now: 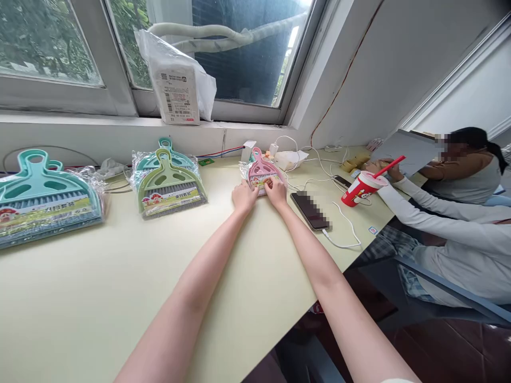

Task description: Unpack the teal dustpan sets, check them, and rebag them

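A small pink dustpan and brush set (261, 169) in clear wrap lies at the back of the pale table, its handle toward the wall. My left hand (244, 196) is closed at its lower left edge. On its lower right side my right hand (276, 191) is closed too, with fingers bent against the label. To the left stands a green dustpan set (170, 186) in wrap, partly covering a teal one behind it. More wrapped teal dustpan sets (48, 194) lie at the far left.
Right of my hands are a phone (310, 210) on a white cable and a red cup (361, 189) with a straw. A wrapped package (179, 96) stands on the windowsill. Two people sit at the right, one in white sleeves (447, 223) holding a grey board (407, 151).
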### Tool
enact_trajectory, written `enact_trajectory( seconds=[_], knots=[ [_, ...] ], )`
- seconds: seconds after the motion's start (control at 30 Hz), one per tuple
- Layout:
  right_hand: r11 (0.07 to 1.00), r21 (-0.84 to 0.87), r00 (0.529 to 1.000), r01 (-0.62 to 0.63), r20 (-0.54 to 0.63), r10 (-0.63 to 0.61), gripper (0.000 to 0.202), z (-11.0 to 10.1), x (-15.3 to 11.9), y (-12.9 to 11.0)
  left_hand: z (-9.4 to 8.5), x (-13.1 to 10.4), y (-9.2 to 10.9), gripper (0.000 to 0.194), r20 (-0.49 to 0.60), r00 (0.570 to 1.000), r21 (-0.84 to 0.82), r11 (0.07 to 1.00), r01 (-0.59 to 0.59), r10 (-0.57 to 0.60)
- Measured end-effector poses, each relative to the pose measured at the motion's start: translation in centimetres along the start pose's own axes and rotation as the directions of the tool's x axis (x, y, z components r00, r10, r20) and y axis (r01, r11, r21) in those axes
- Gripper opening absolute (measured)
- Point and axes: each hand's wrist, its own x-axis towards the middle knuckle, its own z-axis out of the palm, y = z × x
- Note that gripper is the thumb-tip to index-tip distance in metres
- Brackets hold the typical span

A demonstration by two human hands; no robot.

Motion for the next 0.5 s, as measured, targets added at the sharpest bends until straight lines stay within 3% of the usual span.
enact_trajectory(
  seconds=[0.13, 0.23, 0.5],
  knots=[
    [0.981, -0.059, 0.981, -0.187, -0.066, 0.183, 0.022, -0.8, 0.5, 2.1, -0.2, -0.1, 0.2, 0.038, -0.004, 1.000, 0.031, 1.000, -0.001, 0.002],
    [0.959, -0.137, 0.967, -0.250, -0.089, 0.240, 0.025, -1.4, 0.6, 3.0, -0.4, -0.2, 0.3, 0.040, 0.003, 1.000, 0.044, 0.999, 0.000, 0.000],
    [0.929, -0.348, 0.992, -0.129, -0.058, 0.117, 0.033, -1.3, -0.2, 2.0, -0.4, 0.0, 0.0, 0.046, 0.020, 0.999, 0.005, 1.000, 0.030, -0.030]
  ],
)
